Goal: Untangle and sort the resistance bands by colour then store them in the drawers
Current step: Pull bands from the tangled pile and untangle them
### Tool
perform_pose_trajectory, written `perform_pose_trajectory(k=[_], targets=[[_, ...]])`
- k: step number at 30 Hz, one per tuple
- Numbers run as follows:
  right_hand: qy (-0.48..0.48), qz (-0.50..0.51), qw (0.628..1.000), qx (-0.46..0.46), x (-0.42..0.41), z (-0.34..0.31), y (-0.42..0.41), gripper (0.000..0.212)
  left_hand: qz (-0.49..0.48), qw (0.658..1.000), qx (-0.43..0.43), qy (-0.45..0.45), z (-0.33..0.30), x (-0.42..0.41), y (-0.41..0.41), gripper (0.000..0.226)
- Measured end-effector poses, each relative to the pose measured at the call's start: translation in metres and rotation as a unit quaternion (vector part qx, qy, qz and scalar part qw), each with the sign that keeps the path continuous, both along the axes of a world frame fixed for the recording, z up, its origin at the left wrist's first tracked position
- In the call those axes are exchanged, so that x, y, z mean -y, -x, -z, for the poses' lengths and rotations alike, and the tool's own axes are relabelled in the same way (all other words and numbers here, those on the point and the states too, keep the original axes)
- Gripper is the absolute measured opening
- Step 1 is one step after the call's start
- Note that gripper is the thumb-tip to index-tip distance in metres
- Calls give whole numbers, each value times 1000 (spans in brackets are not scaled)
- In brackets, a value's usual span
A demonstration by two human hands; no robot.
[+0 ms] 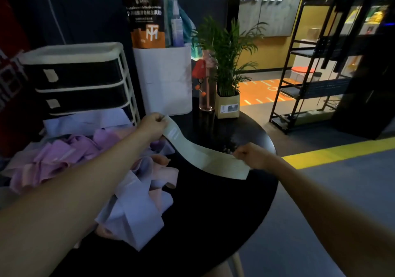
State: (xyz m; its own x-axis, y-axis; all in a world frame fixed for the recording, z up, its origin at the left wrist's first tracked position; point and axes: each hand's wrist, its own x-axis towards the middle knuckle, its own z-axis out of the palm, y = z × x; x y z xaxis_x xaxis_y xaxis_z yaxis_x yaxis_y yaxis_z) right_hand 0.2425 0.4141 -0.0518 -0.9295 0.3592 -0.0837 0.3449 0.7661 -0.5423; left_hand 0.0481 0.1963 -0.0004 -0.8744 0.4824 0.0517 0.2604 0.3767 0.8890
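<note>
Pale green band (201,154), small white print near the left hand's (152,124) fingers; plain toward the right hand's (251,155) fingers. Below the left fingers, heap of bands (89,161): lilac-pink, lavender-blue, peach. Table (213,212) black. Drawer unit (74,77): cream frame, black fronts, pale labels. Beyond the fingers: white bin (164,79); black-and-orange pouch (146,20), white lettering; green plant (226,56) in tan pot. Yellow floor stripe (337,152) past the right fingers.

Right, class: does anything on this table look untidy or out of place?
Yes. The pink, purple and lilac bands lie in a knotted heap at the table's left side, unsorted. Only the pale green band is free, stretched between the left hand and right hand.
</note>
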Motion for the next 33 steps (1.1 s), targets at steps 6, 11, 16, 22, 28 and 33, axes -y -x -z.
perform_pose_trajectory(k=[6, 11, 16, 22, 28, 33], targets=[[50, -25, 998, -9, 5, -1, -19, 16, -6, 1000, 7, 20, 9, -6, -1, 24], [54, 47, 993, -99, -8, 6, -15, 16, -12, 1000, -5, 16, 9, -15, -3, 20], [85, 188, 963, -175, -42, 6, 0, 12, -30, 999, -11, -3, 10, -35, 3, 24], [98, 305, 914, -248, -85, 18, 21, 10, -56, 980, -141, 130, 18, -69, 22, 39], [64, 314, 915, -243, -117, 28, 37, 10, -57, 959, -182, 208, 43, -110, 40, 32], [34, 319, 919, -229, -127, 39, 41, 9, -55, 938, -183, 290, 65, -123, 44, 21]])
